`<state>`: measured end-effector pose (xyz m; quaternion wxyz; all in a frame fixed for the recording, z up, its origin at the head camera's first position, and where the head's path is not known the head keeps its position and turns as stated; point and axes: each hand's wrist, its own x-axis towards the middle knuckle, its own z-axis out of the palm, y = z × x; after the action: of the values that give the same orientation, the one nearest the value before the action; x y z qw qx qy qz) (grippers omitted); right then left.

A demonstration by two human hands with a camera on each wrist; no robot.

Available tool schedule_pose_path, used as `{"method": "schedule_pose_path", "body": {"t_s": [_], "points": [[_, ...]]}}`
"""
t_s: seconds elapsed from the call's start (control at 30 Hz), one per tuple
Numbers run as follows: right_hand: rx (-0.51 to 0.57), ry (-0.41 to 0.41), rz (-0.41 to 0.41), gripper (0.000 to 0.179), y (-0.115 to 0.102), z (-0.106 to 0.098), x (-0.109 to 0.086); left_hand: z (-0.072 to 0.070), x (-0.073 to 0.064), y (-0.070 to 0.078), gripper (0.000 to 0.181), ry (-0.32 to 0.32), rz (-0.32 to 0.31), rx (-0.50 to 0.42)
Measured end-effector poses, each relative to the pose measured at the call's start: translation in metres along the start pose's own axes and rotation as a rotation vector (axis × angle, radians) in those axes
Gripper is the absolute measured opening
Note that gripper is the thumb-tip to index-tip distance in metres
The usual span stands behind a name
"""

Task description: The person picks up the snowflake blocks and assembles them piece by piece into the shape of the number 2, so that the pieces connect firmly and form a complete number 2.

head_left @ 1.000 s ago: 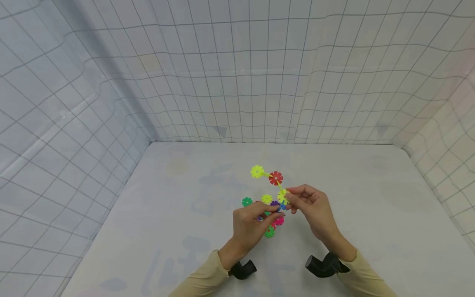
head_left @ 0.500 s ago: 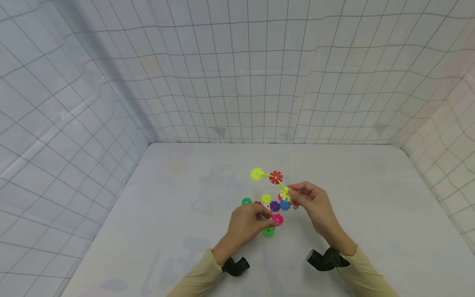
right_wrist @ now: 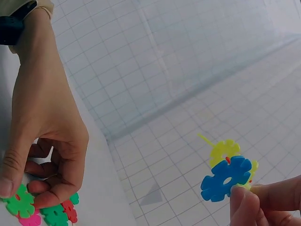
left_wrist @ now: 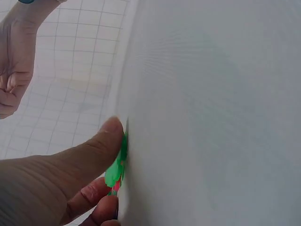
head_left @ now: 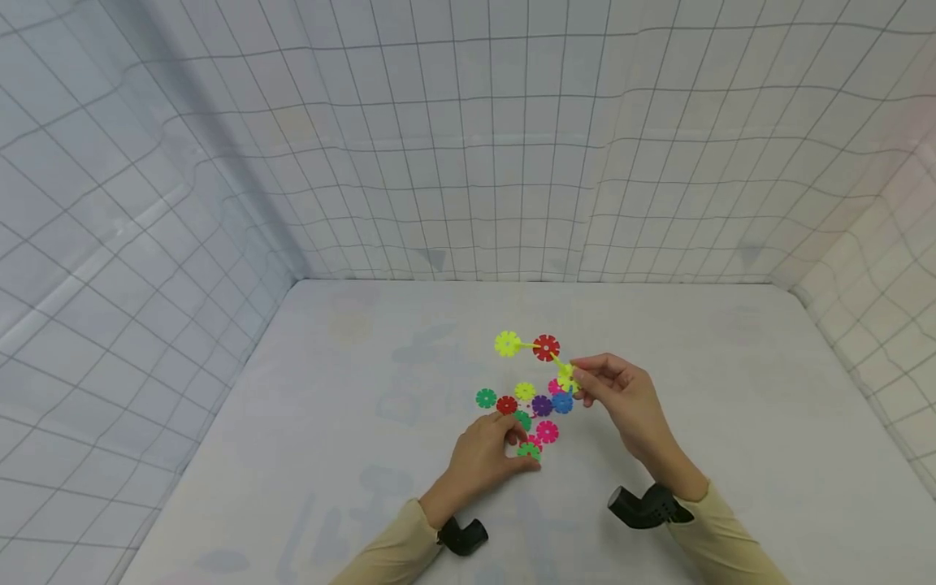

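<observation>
My right hand (head_left: 621, 398) pinches a chain of slotted plastic snowflake discs, raised in front of me. The chain has a blue disc (right_wrist: 226, 179) near the fingertips, then a yellow disc (head_left: 567, 377), a red disc (head_left: 546, 348) and another yellow disc (head_left: 507, 344) at the far end. Thin yellow discs seen edge-on join them. My left hand (head_left: 484, 455) is down at the table, thumb and curled fingers at opposite edges of a light green disc (right_wrist: 21, 201). A pink disc (right_wrist: 31, 218) lies right against that one.
Loose discs lie between the hands: a green disc (head_left: 486, 398), a dark red disc (head_left: 507, 405), a purple disc (head_left: 542, 405) and a pink disc (head_left: 547, 431), among others. Grid-patterned curtains (head_left: 468, 146) stand behind and at both sides of the white table (head_left: 329, 455).
My left hand let go of the blue disc and came down and back to the light green disc. My right hand moved slightly right and away, carrying the chain with the blue disc.
</observation>
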<state>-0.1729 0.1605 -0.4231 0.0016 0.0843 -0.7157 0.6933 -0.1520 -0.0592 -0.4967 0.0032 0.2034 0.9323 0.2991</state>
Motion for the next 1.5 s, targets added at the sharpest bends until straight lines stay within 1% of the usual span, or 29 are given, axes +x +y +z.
{"method": "schedule_pose_path", "body": {"t_s": [0.1,0.17,0.23,0.37,0.47,0.67,0.73,0.83,1.0,1.07,1.13,1.23,1.5], "points": [[0.004,0.001,0.001,0.026,0.000,-0.001,0.000,0.001,0.000,-0.002,0.038,0.003,0.009,-0.008],[0.008,-0.001,0.000,0.026,-0.001,-0.002,0.000,0.001,0.001,-0.003,0.037,-0.003,0.006,-0.033],[0.010,-0.002,0.001,0.026,-0.002,-0.003,0.000,0.001,0.001,-0.005,0.034,-0.011,-0.003,-0.073],[0.003,-0.001,0.006,0.026,-0.004,-0.004,-0.001,-0.001,0.001,-0.011,0.027,-0.031,-0.047,-0.187],[-0.002,0.000,0.015,0.027,-0.005,-0.004,-0.001,-0.003,0.001,-0.013,0.025,-0.040,-0.062,-0.251],[0.000,-0.030,0.015,0.028,-0.005,-0.004,0.000,-0.005,0.002,-0.017,0.022,-0.062,-0.080,-0.317],[0.002,-0.045,0.015,0.028,-0.006,-0.004,-0.001,-0.007,0.003,-0.016,0.022,-0.060,-0.073,-0.337],[0.013,-0.065,0.008,0.028,-0.008,-0.004,-0.001,-0.013,0.003,-0.009,0.020,-0.062,-0.082,-0.414],[0.036,-0.081,-0.009,0.027,-0.011,-0.003,-0.002,-0.029,0.003,0.009,0.020,-0.098,-0.143,-0.650],[0.044,-0.081,-0.010,0.027,-0.012,-0.003,-0.002,-0.033,0.002,0.014,0.020,-0.110,-0.154,-0.732],[0.053,-0.079,-0.007,0.027,-0.012,-0.003,-0.003,-0.035,0.001,0.019,0.021,-0.118,-0.155,-0.790],[0.072,-0.077,-0.001,0.027,-0.012,-0.002,-0.003,-0.039,0.000,0.024,0.021,-0.117,-0.150,-0.842],[0.098,-0.083,0.016,0.028,-0.013,0.000,-0.005,-0.046,-0.003,0.035,0.019,-0.106,-0.117,-0.902]]}}
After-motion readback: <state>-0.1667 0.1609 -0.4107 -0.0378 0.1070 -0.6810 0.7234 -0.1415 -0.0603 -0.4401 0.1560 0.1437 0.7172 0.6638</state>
